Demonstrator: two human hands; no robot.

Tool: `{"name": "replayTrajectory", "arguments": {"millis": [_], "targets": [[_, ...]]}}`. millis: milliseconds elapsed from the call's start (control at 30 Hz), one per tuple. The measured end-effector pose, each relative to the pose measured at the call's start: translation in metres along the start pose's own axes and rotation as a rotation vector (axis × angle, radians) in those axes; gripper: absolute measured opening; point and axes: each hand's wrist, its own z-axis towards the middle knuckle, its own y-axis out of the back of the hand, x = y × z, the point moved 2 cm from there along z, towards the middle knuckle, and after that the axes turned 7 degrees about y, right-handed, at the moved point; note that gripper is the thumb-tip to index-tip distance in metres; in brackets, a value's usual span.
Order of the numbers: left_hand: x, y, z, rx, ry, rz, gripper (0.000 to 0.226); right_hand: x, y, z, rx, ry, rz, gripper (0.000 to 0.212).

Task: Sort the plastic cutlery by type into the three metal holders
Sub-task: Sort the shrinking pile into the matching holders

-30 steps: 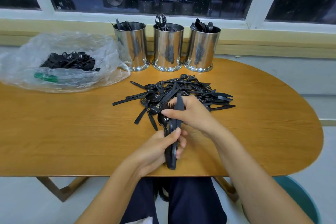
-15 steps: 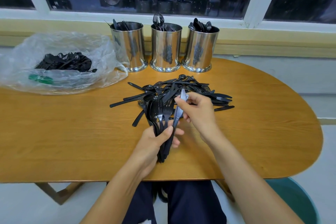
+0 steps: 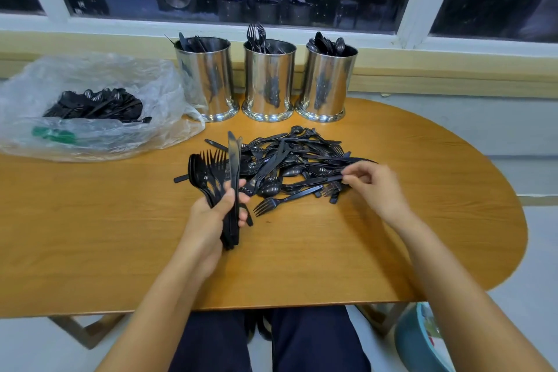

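Person seated at a wooden table (image 3: 90, 235), sorting black plastic cutlery. The left hand (image 3: 211, 220) is clamped around a bundle (image 3: 223, 172) of spoons, forks and a knife, fanned upright above the fist. The right hand (image 3: 374, 187) reaches to the right edge of the loose pile (image 3: 296, 160) at mid-table. Its fingertips are closed in a pinch on the thin handle of one piece (image 3: 317, 182), whose type cannot be told. Behind the pile stand three metal cups in a row: the left holder (image 3: 206, 78) shows knives, the middle holder (image 3: 268, 78) forks, the right holder (image 3: 327, 78) spoons. A clear bag (image 3: 90, 136) with more cutlery lies far left. The step appears to be gathering, with much left to sort. Next, the pinched piece likely needs lifting free of the tangle without dragging its neighbours, then joining its own kind in the bundle.
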Motion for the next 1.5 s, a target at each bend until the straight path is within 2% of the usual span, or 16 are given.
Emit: {"name": "replayTrajectory", "arguments": {"millis": [67, 200, 333, 633, 700, 767, 833, 900, 967, 1033, 1200, 1267, 1400, 1500], "targets": [[0.003, -0.002, 0.002, 0.0, 0.006, -0.004, 0.024, -0.014, 0.004, -0.002, 0.008, 0.049, -0.21, 0.014], [0.009, -0.011, 0.003, 0.004, 0.022, 0.0, 0.025, -0.025, 0.006, -0.005, 0.076, 0.108, -0.46, 0.027], [0.009, -0.013, -0.001, 0.003, 0.026, 0.003, 0.024, -0.019, 0.004, -0.011, 0.169, 0.15, -0.527, 0.029], [0.01, -0.016, -0.011, -0.011, 0.055, -0.037, 0.024, -0.01, -0.007, -0.022, 0.142, 0.358, -0.789, 0.024], [0.011, -0.02, -0.014, -0.017, 0.058, -0.051, 0.023, -0.001, -0.008, -0.022, 0.027, 0.322, -0.642, 0.022], [0.011, -0.025, -0.017, -0.036, 0.054, -0.069, 0.021, 0.02, -0.009, -0.025, -0.119, 0.187, -0.188, 0.014], [0.013, -0.029, -0.019, -0.06, 0.048, -0.101, 0.02, 0.047, -0.017, -0.03, -0.174, 0.084, 0.268, 0.016], [0.015, -0.035, -0.02, -0.081, 0.066, -0.152, 0.021, 0.069, -0.032, -0.038, -0.073, 0.026, 0.489, 0.024], [0.017, -0.039, -0.02, -0.094, 0.084, -0.209, 0.021, 0.084, -0.049, -0.048, 0.057, -0.026, 0.612, 0.032], [0.018, -0.042, -0.02, -0.11, 0.1, -0.249, 0.021, 0.09, -0.061, -0.055, 0.089, -0.069, 0.657, 0.031], [0.018, -0.043, -0.023, -0.132, 0.16, -0.288, 0.022, 0.093, -0.077, -0.067, 0.007, -0.161, 0.744, 0.01], [0.018, -0.043, -0.023, -0.132, 0.176, -0.277, 0.023, 0.091, -0.083, -0.069, -0.035, -0.156, 0.67, 0.006], [0.02, -0.044, -0.025, -0.114, 0.203, -0.247, 0.031, 0.087, -0.092, -0.069, -0.119, -0.088, 0.477, 0.012], [0.02, -0.044, -0.024, -0.11, 0.21, -0.255, 0.033, 0.087, -0.096, -0.071, -0.09, -0.015, 0.414, 0.01]]}}
